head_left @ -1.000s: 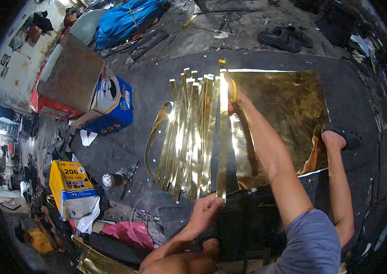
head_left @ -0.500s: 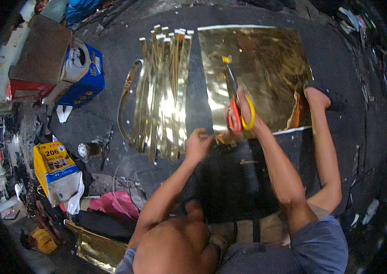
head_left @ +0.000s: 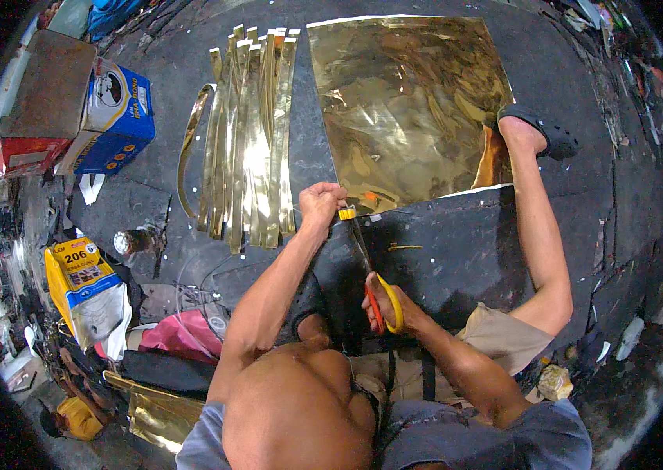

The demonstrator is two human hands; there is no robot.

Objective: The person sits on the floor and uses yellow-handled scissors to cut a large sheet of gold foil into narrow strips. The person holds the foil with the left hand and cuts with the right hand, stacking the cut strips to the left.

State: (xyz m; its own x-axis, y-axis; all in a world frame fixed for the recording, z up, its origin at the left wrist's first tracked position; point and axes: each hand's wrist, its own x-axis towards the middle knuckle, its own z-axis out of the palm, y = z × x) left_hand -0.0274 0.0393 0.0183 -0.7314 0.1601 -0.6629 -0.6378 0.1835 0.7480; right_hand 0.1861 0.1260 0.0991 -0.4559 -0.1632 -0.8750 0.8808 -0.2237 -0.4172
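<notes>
A shiny gold sheet point(head_left: 417, 110) with white edges lies flat on the dark floor. My left hand point(head_left: 322, 204) is closed, pinching the sheet's near left corner. My right hand point(head_left: 386, 301) grips scissors point(head_left: 400, 307) with one red and one yellow handle. Their blades point away from me, the tips at the sheet's near left corner beside my left fingers. A yellow piece point(head_left: 346, 213) sits around the tip end. Whether the blades are parted there is too small to tell. Several narrow gold strips point(head_left: 257, 149) with white ends lie side by side left of the sheet.
A foot in a black clog point(head_left: 539, 129) rests by the sheet's right edge. At far left stand a blue-and-white box point(head_left: 120, 117) and a yellow-and-blue package point(head_left: 85, 282). Pink material point(head_left: 183, 337) and a gold piece point(head_left: 161, 419) lie at lower left. A person in yellow point(head_left: 79, 417) is beyond.
My right hand has drawn the scissors back toward me from over the sheet, bringing the tips to the near left corner. My left hand has moved up to that corner. The view has shifted slightly.
</notes>
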